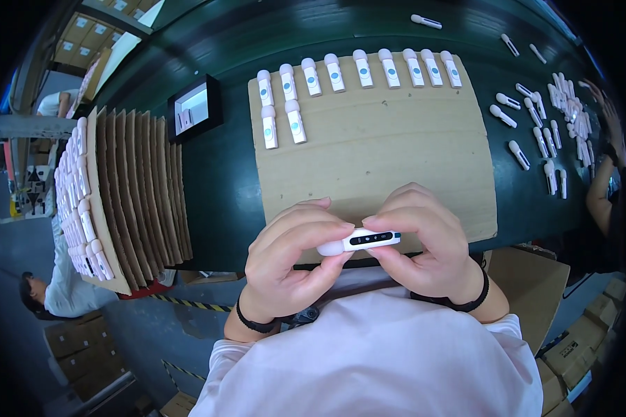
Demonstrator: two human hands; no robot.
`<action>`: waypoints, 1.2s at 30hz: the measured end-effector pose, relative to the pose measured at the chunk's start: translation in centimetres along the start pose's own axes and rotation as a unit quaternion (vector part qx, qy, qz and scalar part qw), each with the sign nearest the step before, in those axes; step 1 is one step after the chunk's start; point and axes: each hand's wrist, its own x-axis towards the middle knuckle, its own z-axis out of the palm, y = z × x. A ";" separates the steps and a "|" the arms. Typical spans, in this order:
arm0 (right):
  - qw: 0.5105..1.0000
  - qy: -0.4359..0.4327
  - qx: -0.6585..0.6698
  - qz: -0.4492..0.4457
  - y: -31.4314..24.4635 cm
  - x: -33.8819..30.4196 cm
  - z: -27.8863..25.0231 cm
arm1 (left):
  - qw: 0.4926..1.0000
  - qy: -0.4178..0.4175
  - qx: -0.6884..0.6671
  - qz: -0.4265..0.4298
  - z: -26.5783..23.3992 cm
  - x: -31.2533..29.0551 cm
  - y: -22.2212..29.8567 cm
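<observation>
Head view: left hand [279,254] and right hand [428,240] clamp fingers [316,233] on a pale wand [362,241]; I'd pinch gently, leaving its black panel [371,238] uncovered

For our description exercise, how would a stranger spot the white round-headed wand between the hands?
Find the flat brown cardboard sheet on the dark green table. Over its near edge, the left hand and right hand hold a white round-headed wand. Unlike the sheet's two rows of white wands, which show blue discs, this one shows a black oblong panel.
</observation>
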 end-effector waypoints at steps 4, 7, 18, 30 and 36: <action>1.000 -0.001 0.000 -0.001 0.0 0.0 0.0 | 1.000 -0.004 -0.012 -0.005 0.0 0.1 0.0; 1.000 0.000 0.000 0.002 -0.3 0.3 -0.2 | 1.000 -0.002 -0.029 -0.006 0.1 0.2 0.0; 0.999 -0.022 -0.036 -0.025 -1.0 2.7 -0.5 | 0.998 -0.006 -0.051 -0.029 -0.4 0.6 -1.5; 0.958 -0.199 -0.207 -0.009 4.1 9.0 -0.3 | 0.969 0.163 -0.019 -0.183 -6.3 0.4 -9.6; 0.907 -0.253 -0.330 -0.063 7.0 9.1 0.5 | 0.955 0.164 -0.072 -0.236 -5.8 -0.1 -12.0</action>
